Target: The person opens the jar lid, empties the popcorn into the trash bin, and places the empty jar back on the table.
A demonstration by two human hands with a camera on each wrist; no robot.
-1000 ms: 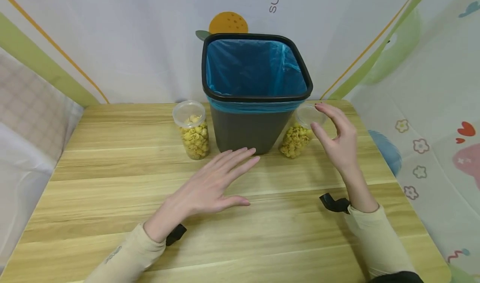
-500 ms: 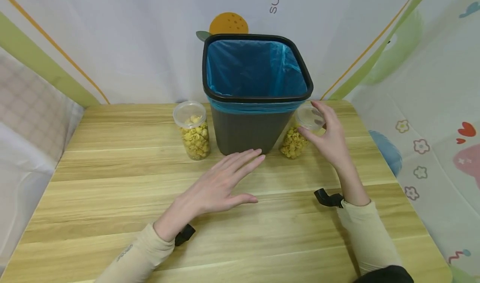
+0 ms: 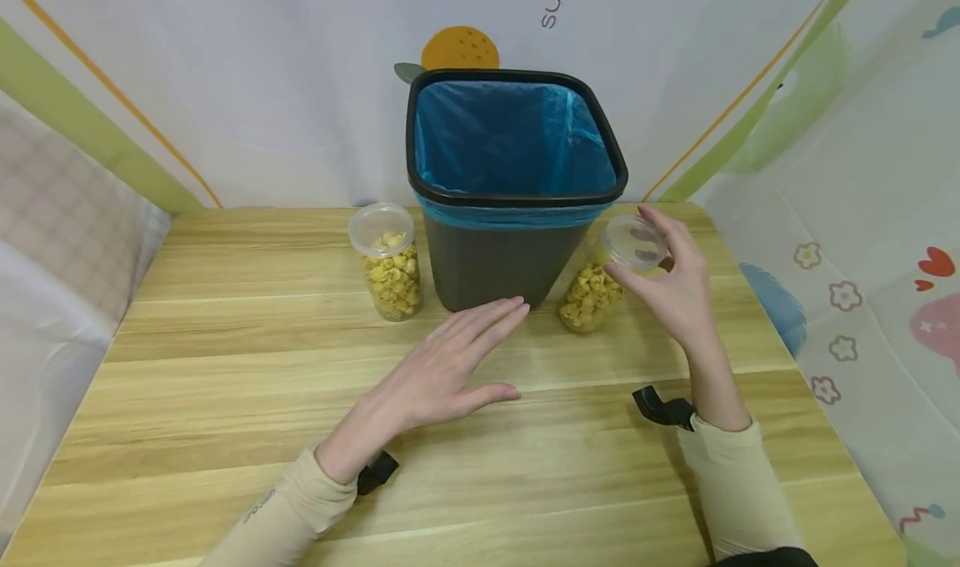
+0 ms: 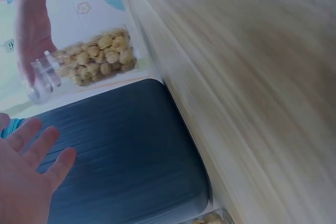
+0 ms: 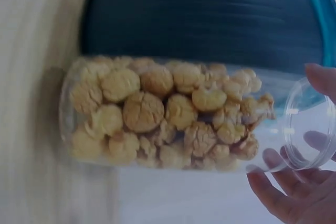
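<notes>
A clear lidded jar of popcorn (image 3: 590,298) is just right of the bin. My right hand (image 3: 678,288) grips it near the lid, with the thumb on one side and the fingers round the other. In the right wrist view the jar (image 5: 168,114) is seen whole, its base apparently just off the table. The left hand (image 3: 438,371) hovers over the table in front of the bin, fingers straight, holding nothing. A second popcorn jar (image 3: 392,275) stands upright left of the bin.
The dark grey bin (image 3: 495,258) with a blue liner (image 3: 510,133) stands at the back of the wooden table (image 3: 225,367). Printed curtains (image 3: 285,75) hang behind and at both sides.
My right hand has closed on the right jar's upper part and moved it slightly; the jar now sits a little higher and nearer. My left hand has drifted slightly right.
</notes>
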